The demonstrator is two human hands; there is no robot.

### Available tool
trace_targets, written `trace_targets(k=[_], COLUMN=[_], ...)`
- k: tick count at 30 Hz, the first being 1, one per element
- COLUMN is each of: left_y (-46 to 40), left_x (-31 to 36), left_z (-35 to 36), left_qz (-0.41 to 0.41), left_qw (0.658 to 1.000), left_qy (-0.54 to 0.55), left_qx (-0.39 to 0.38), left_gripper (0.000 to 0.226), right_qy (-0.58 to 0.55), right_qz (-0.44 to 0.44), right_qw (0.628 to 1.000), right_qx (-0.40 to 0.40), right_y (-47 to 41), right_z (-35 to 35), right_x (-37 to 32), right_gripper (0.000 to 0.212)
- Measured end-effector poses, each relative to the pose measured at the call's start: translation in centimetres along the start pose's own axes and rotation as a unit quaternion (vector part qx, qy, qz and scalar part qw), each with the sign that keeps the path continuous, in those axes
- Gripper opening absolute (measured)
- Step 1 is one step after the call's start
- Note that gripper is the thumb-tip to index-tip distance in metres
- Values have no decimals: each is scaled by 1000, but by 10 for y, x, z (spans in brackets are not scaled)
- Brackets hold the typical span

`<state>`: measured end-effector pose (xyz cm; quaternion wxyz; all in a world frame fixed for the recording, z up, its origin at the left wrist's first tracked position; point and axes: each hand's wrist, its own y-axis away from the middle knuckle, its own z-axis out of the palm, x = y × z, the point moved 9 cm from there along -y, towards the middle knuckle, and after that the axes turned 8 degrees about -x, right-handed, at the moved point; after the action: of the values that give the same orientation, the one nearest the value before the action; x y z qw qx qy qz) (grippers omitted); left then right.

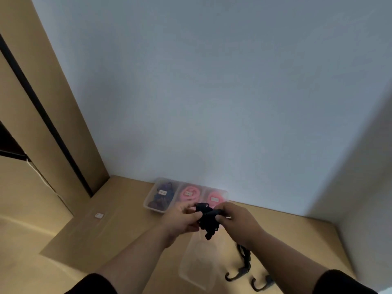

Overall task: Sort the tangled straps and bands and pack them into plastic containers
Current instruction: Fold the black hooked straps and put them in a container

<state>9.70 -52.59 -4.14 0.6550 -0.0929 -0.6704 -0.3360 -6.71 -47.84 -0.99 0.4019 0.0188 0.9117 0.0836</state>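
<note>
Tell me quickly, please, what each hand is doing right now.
Left hand: closed, gripping the black strap bundle from its left side.
Right hand: closed, gripping the same bundle from its right side.

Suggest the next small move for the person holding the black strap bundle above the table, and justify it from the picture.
Probably lower the black strap bundle, held between the left hand and right hand, into the clear container just below. That one looks unfilled, while the three containers by the wall already hold bands.
</note>
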Motion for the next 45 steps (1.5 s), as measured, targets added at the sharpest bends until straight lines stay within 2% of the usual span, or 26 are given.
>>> trace_targets(k=[3, 6, 9, 17, 21, 24, 31, 35, 40, 45], left_y=[-8, -18, -28, -58, -71, -76, -80, -78, -80, -80], left_x=[-30, -52, -62, -87, -91, -93, -94, -85, -68, -60], left_z=[-8, -13, -15, -14, -12, -11, -16, -12, 3, 28], left_qz=[-28, -48, -50, -65, -37, -19, 16, 46, 91, 114], left_qw=[999, 995, 984, 917, 873, 860, 868, 864, 867, 855], left_qy=[-45, -85, -169, -390, -477, -497, -483, -489, -480, -498], left_qx=[6, 17, 21, -53, -99, -117, -116, -110, -96, -92], left_gripper=[29, 30, 27, 21, 19, 24, 24, 21, 14, 24], right_qy=[53, 41, 21, 46, 66, 81, 189, 157, 112, 128], right_qz=[30, 72, 113, 199, 226, 244, 214, 216, 195, 218], right_qw=[998, 996, 993, 979, 971, 966, 958, 963, 974, 965], right_qx=[-25, -20, -17, -29, -33, -33, -36, -16, 42, 69], right_y=[-7, -10, -13, -16, -19, -23, -30, -26, -15, 16], right_z=[27, 49, 68, 101, 112, 118, 121, 114, 91, 58], right_x=[18, 39, 60, 99, 110, 114, 102, 99, 101, 130], right_gripper=[15, 18, 17, 19, 18, 22, 35, 46, 39, 25])
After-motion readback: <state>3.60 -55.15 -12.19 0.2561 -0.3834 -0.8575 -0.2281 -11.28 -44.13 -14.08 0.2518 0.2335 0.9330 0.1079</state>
